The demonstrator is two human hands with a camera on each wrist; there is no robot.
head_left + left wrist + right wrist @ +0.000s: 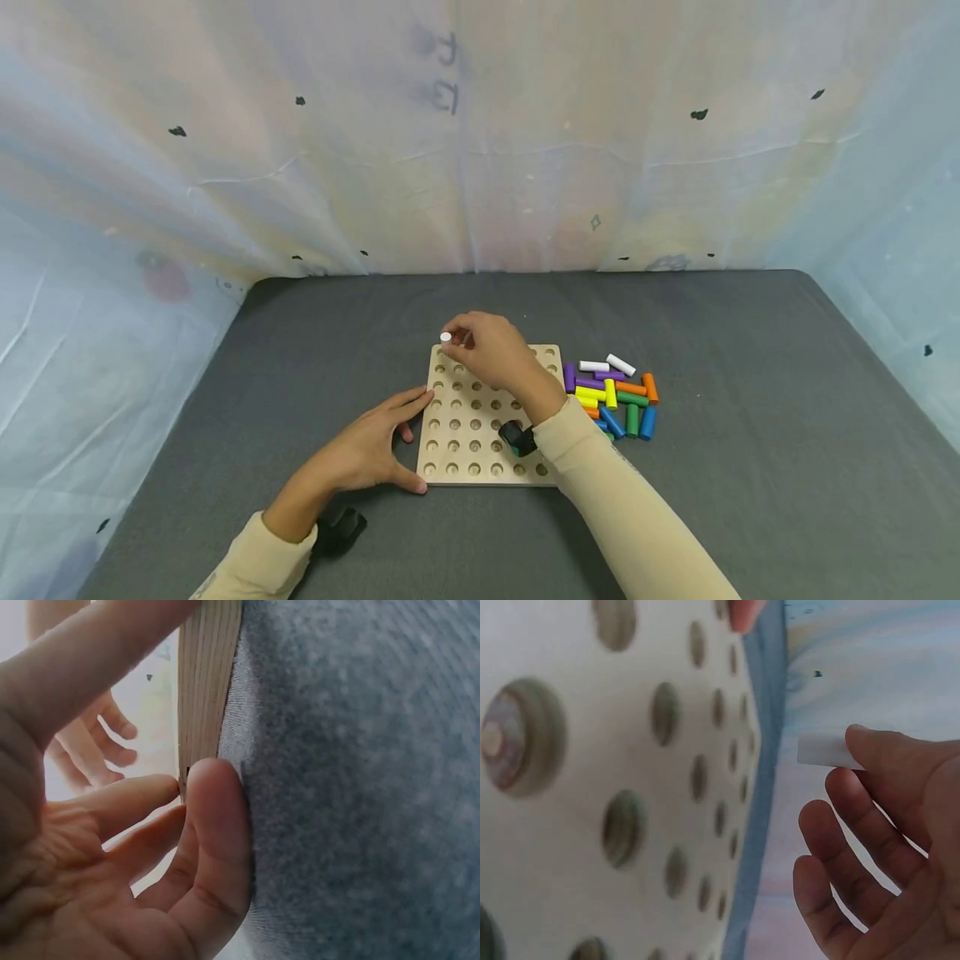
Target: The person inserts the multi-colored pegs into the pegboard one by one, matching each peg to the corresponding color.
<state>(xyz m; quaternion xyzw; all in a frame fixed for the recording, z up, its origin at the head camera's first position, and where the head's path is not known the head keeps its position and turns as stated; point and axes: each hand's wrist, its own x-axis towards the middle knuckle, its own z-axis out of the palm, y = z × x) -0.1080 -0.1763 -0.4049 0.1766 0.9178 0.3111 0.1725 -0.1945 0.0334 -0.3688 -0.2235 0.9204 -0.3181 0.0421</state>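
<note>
Between thumb and index finger, my right hand [495,350] pinches a white peg [446,338] at the far left corner of a light wooden pegboard [465,435]. In the right wrist view the white peg [823,750] juts out past the fingertips, and the other fingers are loosely bent. The peg looks apart from the board's face there. My left hand [367,450] rests along the board's left edge, its fingers and thumb spread. Close up in the left wrist view, fingers [217,825] touch or nearly touch the board's wooden side [202,697]. Rows of round holes cover the board.
To the right of the board lies a loose pile of coloured pegs [632,398]: white, purple, yellow, orange, green and blue. All stand on a grey cloth-covered table [750,467]. A pale printed curtain [525,167] hangs behind and at both sides.
</note>
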